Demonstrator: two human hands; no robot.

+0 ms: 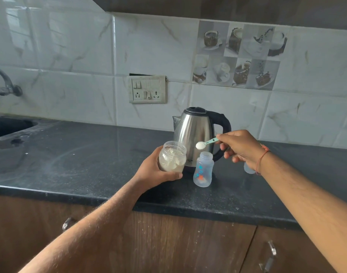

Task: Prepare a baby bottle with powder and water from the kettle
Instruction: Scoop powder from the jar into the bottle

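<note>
An open, clear baby bottle point(203, 170) with coloured prints stands upright on the black counter point(89, 164), a little powder at its bottom. My left hand point(154, 174) grips an open clear jar of white powder point(172, 159), tilted and lifted just left of the bottle. My right hand point(239, 148) pinches a small teal measuring spoon point(205, 143) heaped with white powder, held just above the bottle's mouth. A steel kettle point(194, 133) with a black handle and shut lid stands right behind the bottle.
A small clear cap-like piece point(248, 169) sits on the counter, partly hidden behind my right wrist. A sink point(9, 127) and a wall tap point(7, 83) lie at the far left. A switch and socket plate point(147, 89) is on the tiled wall. Cabinet doors with handles run below the counter edge.
</note>
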